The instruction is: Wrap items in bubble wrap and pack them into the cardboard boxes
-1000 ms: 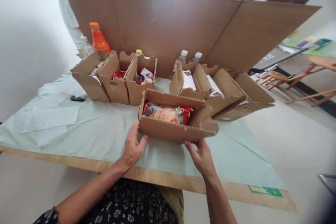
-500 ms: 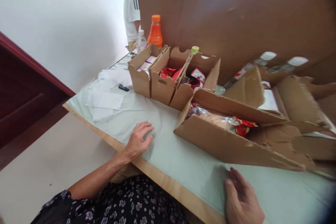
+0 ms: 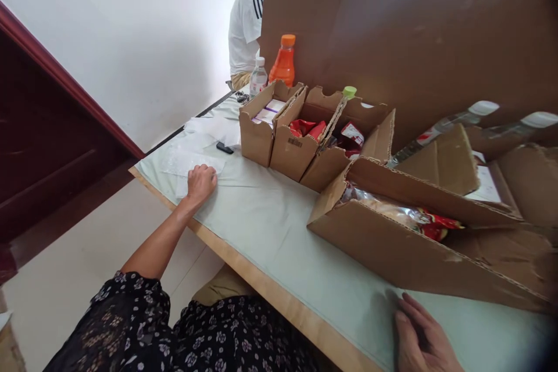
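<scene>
My left hand [image 3: 201, 182] reaches far left across the pale green table [image 3: 270, 226] and rests, fingers curled, on a stack of clear plastic bags [image 3: 187, 163]. At the bottom edge, my right hand [image 3: 422, 337] lies flat and open on the table, just in front of a long cardboard box [image 3: 392, 250]. That box holds a bread packet with red wrapping [image 3: 410, 218]. Neither hand touches the box.
Three small cardboard boxes [image 3: 296, 145] with snack packets stand behind, beside an orange bottle [image 3: 283, 61] and a water bottle [image 3: 258, 77]. A large cardboard sheet [image 3: 414, 29] walls the back. More boxes and bottles sit at the right. A person in white [image 3: 244, 23] sits behind.
Both hands let go of the long box. My left hand slid left along the table onto the plastic bags; my right hand settled flat on the table. The view swung left.
</scene>
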A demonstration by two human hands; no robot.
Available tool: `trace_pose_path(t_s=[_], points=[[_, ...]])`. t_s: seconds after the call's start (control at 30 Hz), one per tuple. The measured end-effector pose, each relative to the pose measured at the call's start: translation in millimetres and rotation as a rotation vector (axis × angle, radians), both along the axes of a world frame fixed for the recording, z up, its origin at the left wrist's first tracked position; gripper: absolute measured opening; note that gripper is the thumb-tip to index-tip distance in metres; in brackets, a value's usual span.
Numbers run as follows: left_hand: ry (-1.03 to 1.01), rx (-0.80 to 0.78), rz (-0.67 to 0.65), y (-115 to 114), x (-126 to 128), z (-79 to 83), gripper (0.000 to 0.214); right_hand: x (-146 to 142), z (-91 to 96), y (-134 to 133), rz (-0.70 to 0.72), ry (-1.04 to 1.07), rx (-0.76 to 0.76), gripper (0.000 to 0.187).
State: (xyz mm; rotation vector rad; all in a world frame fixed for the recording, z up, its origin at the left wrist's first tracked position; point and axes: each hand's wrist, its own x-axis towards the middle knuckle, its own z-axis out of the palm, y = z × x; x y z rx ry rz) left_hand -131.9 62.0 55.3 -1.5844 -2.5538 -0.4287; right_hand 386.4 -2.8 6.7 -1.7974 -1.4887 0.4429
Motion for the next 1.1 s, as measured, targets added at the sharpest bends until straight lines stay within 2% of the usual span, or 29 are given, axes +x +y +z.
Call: trace_pose_path(t_s=[0.1,0.2,0.3,0.37,0.43,0.47,0.53,0.6,0.63,0.77,0.87,0.93,1.0,1.1], points=[[0.025,0.03,0.006,0,2,18.2,0.021,-2,3.6,-2,0.003,-0.007,0.024,0.045],[0.044,0.125,-0.111,-20,32,33.6,0.021,-17,12.8,-11,0.0,0.057,0.091,0.037],[-0.005,0.277,-0.443,-47,97,32.4,0.016,-47,24.5,-23,0.097,0.288,-0.005,0.042],[-0.117,0.303,-0.673,-66,154,23.7,0.016,-69,30.4,-27,0.22,0.59,-0.162,0.059],[-0.264,0.258,-0.859,-84,209,14.1,0.018,-84,33.7,-25,0.3,0.88,-0.289,0.076],[-0.354,0.183,-0.957,-92,233,10.2,0.016,-87,34.3,-24,0.302,0.968,-0.333,0.081],[-0.475,0.063,-1.135,-105,267,5.5,0.026,-83,33.5,-23,0.234,0.995,-0.372,0.085],[-0.527,-0.006,-1.251,-110,280,3.9,0.04,-69,30.2,-24,0.145,0.893,-0.323,0.079],[-0.53,-0.009,-1.27,-109,280,3.3,0.04,-60,27.8,-25,0.118,0.827,-0.283,0.074],[-0.455,0.097,-1.181,-95,263,-4.5,0.031,-21,17.0,-28,0.066,0.537,-0.161,0.06],[-0.368,0.128,-1.144,-81,254,-13.8,0.032,0,14.2,-31,-0.041,0.094,0.015,0.055],[-0.336,0.116,-1.138,-75,254,-18.2,0.031,2,17.1,-34,-0.113,-0.21,0.171,0.051],[-0.326,0.098,-1.142,-72,258,-20.3,0.032,-10,22.3,-36,-0.056,-0.373,0.246,0.047],[-0.313,0.045,-1.177,-69,267,-22.0,0.037,-45,26.9,-31,0.245,-0.427,0.171,0.042]])
